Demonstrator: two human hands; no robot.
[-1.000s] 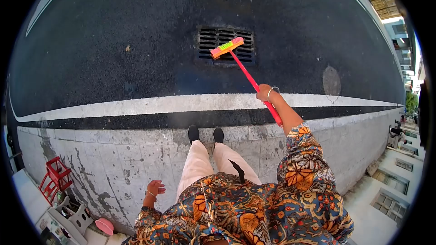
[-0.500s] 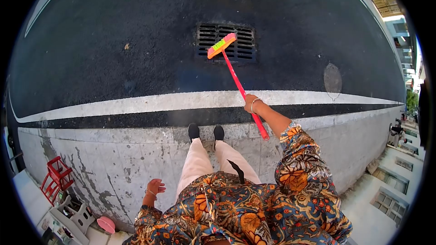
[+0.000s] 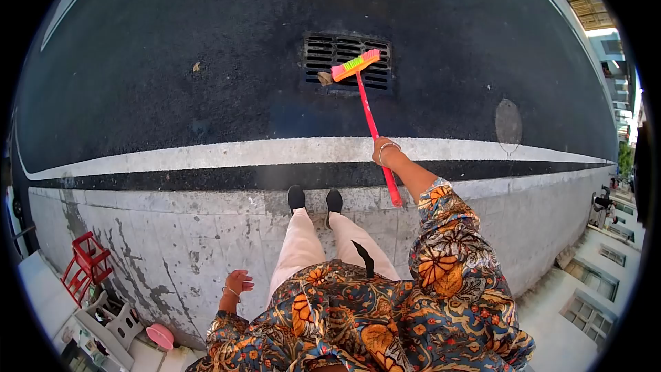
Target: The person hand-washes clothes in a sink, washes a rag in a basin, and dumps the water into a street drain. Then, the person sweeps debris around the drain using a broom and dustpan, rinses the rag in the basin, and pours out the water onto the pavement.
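My right hand [image 3: 385,151] is wrapped round the red handle of a broom [image 3: 368,110], with the handle's end sticking out below the fist. The broom's orange head, with pink and yellow-green bristles facing up, lies over the dark drain grate [image 3: 319,57] in the road. A brown leaf [image 3: 325,78] rests at the grate's lower left edge, just left of the broom head. Down by my left side, my left hand [image 3: 239,280] hangs over the pavement with its fingers apart and nothing in it.
My feet stand on the grey kerb [image 3: 172,205], beside the white road line [image 3: 275,152]. Another leaf [image 3: 197,67] lies on the road to the left. A red chair [image 3: 89,258], a grey plastic stool [image 3: 124,322] and a pink basin [image 3: 160,335] are at the lower left.
The right hand has moved left from its first position. The broom head went slightly left, then back right, and the brown leaf now shows beside it. The left hand has barely moved.
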